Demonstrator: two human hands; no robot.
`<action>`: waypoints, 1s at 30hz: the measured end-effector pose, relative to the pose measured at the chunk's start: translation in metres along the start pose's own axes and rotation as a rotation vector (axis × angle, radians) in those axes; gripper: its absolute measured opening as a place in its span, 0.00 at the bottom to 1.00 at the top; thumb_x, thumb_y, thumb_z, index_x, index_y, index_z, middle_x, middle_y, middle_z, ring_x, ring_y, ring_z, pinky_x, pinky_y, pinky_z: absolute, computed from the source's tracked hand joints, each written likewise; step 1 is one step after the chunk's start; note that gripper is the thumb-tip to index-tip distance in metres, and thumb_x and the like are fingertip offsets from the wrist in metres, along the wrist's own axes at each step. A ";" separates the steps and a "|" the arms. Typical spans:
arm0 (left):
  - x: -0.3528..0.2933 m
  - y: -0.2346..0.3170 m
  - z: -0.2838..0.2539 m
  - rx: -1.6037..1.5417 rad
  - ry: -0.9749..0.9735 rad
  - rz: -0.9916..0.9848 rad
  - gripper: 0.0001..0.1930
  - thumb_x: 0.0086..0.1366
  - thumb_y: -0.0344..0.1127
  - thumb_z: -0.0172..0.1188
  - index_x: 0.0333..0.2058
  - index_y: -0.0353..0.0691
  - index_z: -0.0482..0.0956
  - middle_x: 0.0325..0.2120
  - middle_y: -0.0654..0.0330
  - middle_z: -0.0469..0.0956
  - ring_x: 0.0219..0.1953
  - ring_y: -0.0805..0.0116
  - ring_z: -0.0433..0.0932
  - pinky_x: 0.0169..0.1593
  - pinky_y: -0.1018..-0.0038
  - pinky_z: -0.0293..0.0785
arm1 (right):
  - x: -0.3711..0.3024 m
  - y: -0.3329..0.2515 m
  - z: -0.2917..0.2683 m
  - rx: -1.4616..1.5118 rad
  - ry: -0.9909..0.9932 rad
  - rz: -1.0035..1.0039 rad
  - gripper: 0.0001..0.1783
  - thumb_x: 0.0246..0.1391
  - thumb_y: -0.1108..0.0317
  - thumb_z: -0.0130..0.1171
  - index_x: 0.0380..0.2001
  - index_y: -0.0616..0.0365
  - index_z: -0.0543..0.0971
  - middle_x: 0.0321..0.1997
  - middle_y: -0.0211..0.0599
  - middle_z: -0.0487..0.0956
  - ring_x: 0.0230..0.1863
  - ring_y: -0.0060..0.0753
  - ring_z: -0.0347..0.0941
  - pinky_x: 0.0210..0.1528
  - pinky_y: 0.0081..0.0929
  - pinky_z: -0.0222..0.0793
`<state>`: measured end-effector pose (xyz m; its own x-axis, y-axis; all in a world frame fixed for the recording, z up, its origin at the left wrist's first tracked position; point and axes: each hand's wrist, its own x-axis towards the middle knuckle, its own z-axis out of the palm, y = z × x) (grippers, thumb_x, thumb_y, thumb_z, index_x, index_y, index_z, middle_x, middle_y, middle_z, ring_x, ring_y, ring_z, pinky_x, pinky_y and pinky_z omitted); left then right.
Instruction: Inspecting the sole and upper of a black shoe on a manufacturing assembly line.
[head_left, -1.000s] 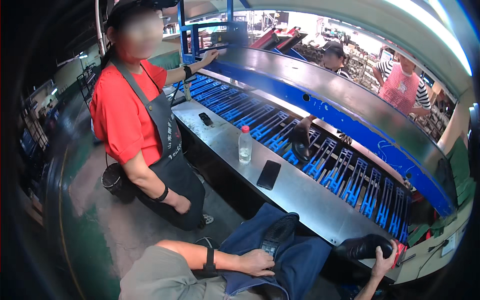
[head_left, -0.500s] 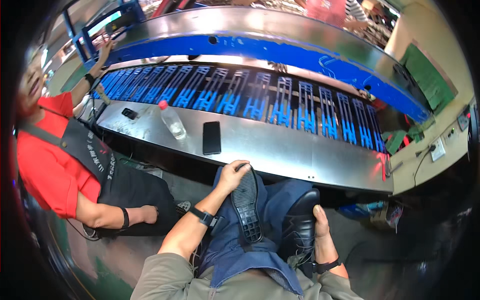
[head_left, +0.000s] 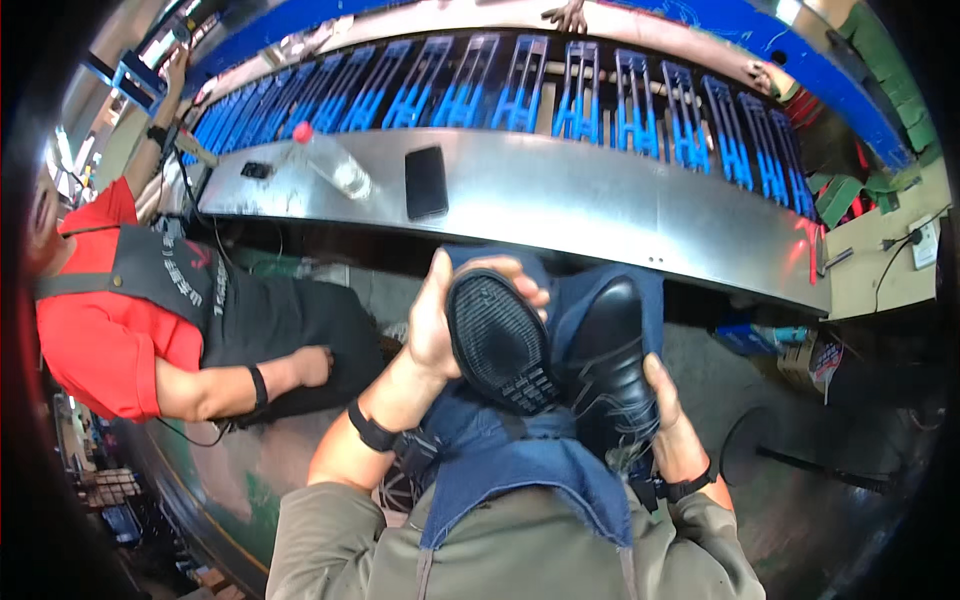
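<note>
My left hand [head_left: 437,318] is closed round a black rubber shoe sole [head_left: 498,335]. Its ridged tread faces up, and my fingertips curl round the far end. My right hand [head_left: 665,395] grips a black lace-up shoe [head_left: 607,340] from its right side. The thumb presses along the shoe's edge; the other fingers are hidden beneath. Toe pointing away from me, the shoe lies just right of the sole, over my lap. I cannot tell whether the two touch. A blue apron [head_left: 520,475] covers my lap under them.
A metal worktop [head_left: 560,210] runs ahead, carrying a phone [head_left: 427,183], a plastic bottle [head_left: 345,175] and a small black object [head_left: 256,170]. Behind it stands a row of blue-ended racks [head_left: 490,90]. A person in a red shirt [head_left: 105,340] sits at the left. Boxes [head_left: 800,355] lie under the right end.
My left hand has shifted from pinching the sole's far end to wrapping round its left side, and the sole now tilts. The shoe appears higher in view. The view has tipped downward.
</note>
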<state>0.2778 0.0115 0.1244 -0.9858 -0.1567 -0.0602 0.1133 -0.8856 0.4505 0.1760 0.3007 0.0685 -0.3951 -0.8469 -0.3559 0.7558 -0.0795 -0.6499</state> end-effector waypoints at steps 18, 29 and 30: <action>-0.016 -0.021 0.067 0.863 -0.108 0.132 0.34 0.79 0.50 0.32 0.53 0.21 0.78 0.51 0.40 0.81 0.55 0.52 0.80 0.65 0.62 0.71 | -0.007 -0.008 0.045 -0.420 -0.284 -0.167 0.37 0.68 0.42 0.45 0.59 0.70 0.73 0.46 0.37 0.80 0.46 0.27 0.74 0.49 0.27 0.69; -0.014 -0.021 0.064 0.898 -0.096 0.154 0.33 0.79 0.50 0.33 0.54 0.23 0.78 0.52 0.41 0.81 0.54 0.53 0.80 0.63 0.63 0.72 | -0.002 -0.003 0.042 -0.381 -0.252 -0.150 0.34 0.70 0.42 0.46 0.54 0.68 0.74 0.28 0.20 0.67 0.29 0.13 0.57 0.31 0.19 0.53; -0.013 -0.021 0.064 0.891 -0.099 0.147 0.33 0.79 0.50 0.33 0.54 0.22 0.78 0.52 0.41 0.81 0.54 0.53 0.80 0.63 0.63 0.72 | -0.002 -0.003 0.042 -0.363 -0.259 -0.147 0.34 0.70 0.42 0.46 0.53 0.68 0.74 0.28 0.20 0.67 0.29 0.13 0.57 0.31 0.19 0.53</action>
<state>0.2807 0.0606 0.1729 -0.9797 -0.1667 0.1109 0.1418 -0.1868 0.9721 0.1970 0.2807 0.0996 -0.3061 -0.9474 -0.0930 0.4522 -0.0587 -0.8900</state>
